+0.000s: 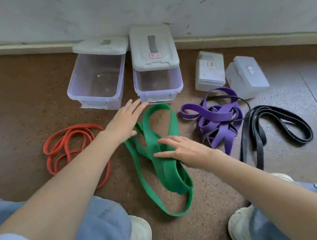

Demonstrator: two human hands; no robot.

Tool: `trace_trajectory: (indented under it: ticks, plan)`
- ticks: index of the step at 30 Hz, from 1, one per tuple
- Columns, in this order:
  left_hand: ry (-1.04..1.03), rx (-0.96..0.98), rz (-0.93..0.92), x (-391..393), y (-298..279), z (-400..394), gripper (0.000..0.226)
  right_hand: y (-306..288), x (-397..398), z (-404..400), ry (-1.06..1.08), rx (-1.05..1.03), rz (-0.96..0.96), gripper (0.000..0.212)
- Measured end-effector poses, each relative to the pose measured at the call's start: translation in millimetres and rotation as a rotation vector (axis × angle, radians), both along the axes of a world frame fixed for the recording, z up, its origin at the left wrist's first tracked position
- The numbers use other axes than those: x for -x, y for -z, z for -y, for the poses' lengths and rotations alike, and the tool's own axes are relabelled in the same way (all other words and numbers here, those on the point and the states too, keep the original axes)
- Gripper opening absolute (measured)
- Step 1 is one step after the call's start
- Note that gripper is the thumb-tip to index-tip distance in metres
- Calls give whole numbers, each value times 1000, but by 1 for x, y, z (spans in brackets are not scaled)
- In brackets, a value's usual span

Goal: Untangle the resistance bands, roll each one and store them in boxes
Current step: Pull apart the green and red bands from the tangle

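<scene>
A wide green resistance band [159, 164] lies twisted in loops on the brown floor in front of me. My left hand [125, 120] hovers open above its upper left part, fingers stretched toward the boxes. My right hand [180, 149] rests flat on the green band's middle, fingers spread. A thin red band [68, 145] lies in loose loops to the left. A purple band [218, 121] sits in a tangled heap to the right, with a black band [275, 125] partly threaded through it and stretching further right.
Two clear storage boxes stand by the wall: the left box [96, 81] has its lid tipped back, the right box [157, 80] has its lid lying on top. Two small closed boxes [210, 71] [247, 77] sit further right. My knees and shoes fill the bottom.
</scene>
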State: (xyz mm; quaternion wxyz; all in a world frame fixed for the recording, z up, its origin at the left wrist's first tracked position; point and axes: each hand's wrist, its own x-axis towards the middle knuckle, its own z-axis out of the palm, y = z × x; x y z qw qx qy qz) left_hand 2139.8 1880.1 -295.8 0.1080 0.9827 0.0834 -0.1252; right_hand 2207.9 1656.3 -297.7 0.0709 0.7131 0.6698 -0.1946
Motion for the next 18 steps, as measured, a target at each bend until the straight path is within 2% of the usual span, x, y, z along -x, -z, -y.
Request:
trace_trajectory:
  ticks: [2, 3, 5, 7, 9, 11, 15, 18]
  plan:
    - [-154, 131, -10, 19, 25, 12, 91, 27, 1, 9, 29, 117, -1, 82]
    - [-282, 220, -3, 29, 37, 20, 84, 36, 0, 10, 129, 104, -30, 81]
    - [-613, 366, -63, 46, 56, 34, 73, 53, -1, 9, 502, 1, -116, 70]
    - [-958, 529, -189, 60, 71, 48, 71, 64, -2, 7, 981, -38, -306, 63]
    - [-1086, 662, -253, 65, 82, 59, 71, 73, 1, 2, 1273, 56, -551, 81]
    - [-1070, 742, -217, 64, 89, 67, 68, 82, 9, -9, 1308, 129, -634, 92]
    - [-1098, 997, -163, 49, 89, 81, 70, 91, 34, -21, 1197, 225, -555, 95]
    - [-1097, 1162, -121, 38, 86, 85, 76, 93, 49, -22, 1124, 88, -625, 92]
